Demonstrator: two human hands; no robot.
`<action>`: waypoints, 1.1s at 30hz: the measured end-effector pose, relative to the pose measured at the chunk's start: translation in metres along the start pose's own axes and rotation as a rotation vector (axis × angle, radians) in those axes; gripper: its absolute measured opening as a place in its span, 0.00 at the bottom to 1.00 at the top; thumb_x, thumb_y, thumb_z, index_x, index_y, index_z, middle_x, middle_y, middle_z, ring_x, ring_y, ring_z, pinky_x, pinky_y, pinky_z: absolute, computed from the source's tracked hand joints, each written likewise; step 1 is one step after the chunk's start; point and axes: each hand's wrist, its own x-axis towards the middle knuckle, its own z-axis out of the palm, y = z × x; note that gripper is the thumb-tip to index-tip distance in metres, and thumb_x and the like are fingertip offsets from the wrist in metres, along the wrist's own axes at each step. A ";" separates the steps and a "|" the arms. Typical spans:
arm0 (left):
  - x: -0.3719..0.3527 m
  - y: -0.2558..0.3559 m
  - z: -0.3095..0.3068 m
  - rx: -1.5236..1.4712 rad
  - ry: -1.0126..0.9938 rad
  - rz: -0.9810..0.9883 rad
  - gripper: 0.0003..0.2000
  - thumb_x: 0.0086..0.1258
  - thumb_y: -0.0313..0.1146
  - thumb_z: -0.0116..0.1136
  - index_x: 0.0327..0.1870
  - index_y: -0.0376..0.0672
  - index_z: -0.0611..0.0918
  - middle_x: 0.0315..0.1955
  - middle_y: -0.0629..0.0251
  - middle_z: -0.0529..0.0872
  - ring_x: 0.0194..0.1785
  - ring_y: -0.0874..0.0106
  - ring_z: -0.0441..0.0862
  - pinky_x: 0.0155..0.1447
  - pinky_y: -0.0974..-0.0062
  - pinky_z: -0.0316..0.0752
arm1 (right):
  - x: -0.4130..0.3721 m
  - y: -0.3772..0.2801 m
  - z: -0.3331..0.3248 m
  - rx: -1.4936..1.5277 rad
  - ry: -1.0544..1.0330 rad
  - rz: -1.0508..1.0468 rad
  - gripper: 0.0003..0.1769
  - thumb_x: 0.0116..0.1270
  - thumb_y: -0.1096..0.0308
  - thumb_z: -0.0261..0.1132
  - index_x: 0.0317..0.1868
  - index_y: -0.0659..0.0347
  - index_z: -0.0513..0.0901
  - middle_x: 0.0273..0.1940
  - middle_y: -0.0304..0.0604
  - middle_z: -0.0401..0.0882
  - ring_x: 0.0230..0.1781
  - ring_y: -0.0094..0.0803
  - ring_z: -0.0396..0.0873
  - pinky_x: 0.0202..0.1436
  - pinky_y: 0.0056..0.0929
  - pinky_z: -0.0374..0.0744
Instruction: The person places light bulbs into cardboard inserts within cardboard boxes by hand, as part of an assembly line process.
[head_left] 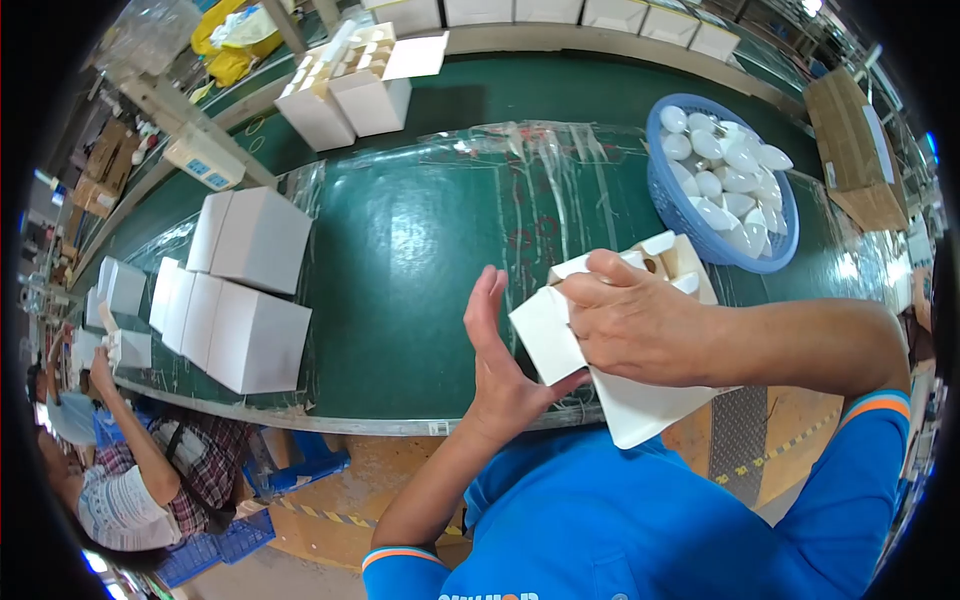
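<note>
A white carton [547,338] stands at the table's near edge, its top open and a long flap [640,412] hanging toward my body. Inside it, white dividers and several pale items show, partly covered by my hand. My right hand [635,325] is over the carton with its fingers curled together; what they hold, if anything, is hidden. My left hand [500,375] lies beside the carton's left side, fingers stretched up and thumb reaching to the lower corner. Beyond the carton to the right sits a blue plastic basket [665,190] heaped with white light bulbs [738,155].
Closed white boxes [250,335] stand in rows at the left on the green table [400,270]. Farther back is an open partitioned carton [375,105]. A brown cardboard box [850,150] is at the far right. At the lower left, another person [140,480] handles a box.
</note>
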 end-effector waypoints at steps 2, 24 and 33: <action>-0.009 -0.015 0.013 -0.166 -0.179 -0.144 0.68 0.40 0.36 0.83 0.73 0.39 0.34 0.66 0.43 0.63 0.67 0.52 0.69 0.70 0.61 0.64 | -0.002 0.002 0.005 0.020 0.015 0.015 0.08 0.51 0.63 0.62 0.21 0.48 0.88 0.20 0.30 0.77 0.46 0.32 0.68 0.62 0.38 0.59; -0.025 -0.040 0.038 -0.130 -0.184 -0.254 0.68 0.45 0.50 0.79 0.74 0.38 0.32 0.66 0.52 0.66 0.66 0.56 0.70 0.70 0.63 0.63 | -0.014 0.013 -0.006 0.016 0.052 -0.030 0.06 0.49 0.66 0.62 0.23 0.57 0.85 0.23 0.34 0.79 0.41 0.30 0.71 0.58 0.32 0.64; -0.035 -0.053 0.041 -0.082 -0.136 -0.210 0.68 0.48 0.57 0.76 0.74 0.36 0.33 0.64 0.51 0.69 0.65 0.58 0.71 0.69 0.60 0.66 | -0.114 0.056 -0.084 0.059 0.584 0.603 0.21 0.52 0.63 0.70 0.47 0.60 0.85 0.25 0.35 0.72 0.35 0.34 0.67 0.49 0.33 0.65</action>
